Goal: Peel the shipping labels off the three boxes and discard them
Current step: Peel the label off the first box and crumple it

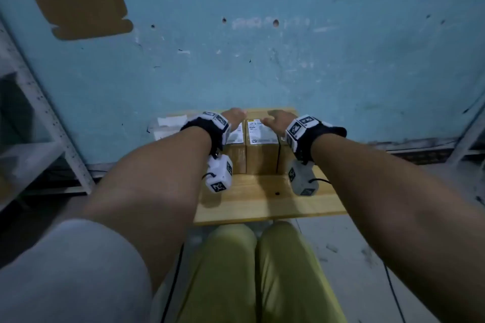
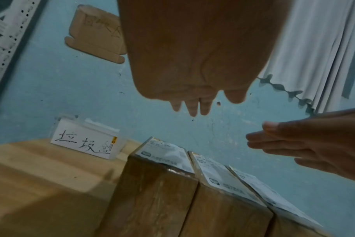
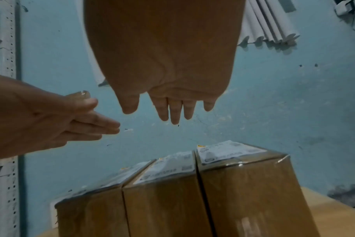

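Altogether three boxes (image 3: 192, 195), three labels (image 2: 223, 173), two hands (image 1: 258, 117)

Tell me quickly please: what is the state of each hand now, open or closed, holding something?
Left hand: open, fingers straight, holding nothing, above the boxes.
Right hand: open, fingers straight, holding nothing.

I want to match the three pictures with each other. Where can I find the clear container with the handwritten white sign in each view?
Head: the clear container is at left of the three boxes, partly behind the left hand.
Left wrist: at middle left on the wooden table, sign facing the camera.
Right wrist: only a pale edge shows at lower left, behind the leftmost box.
Shared landmark: the row of labelled boxes.
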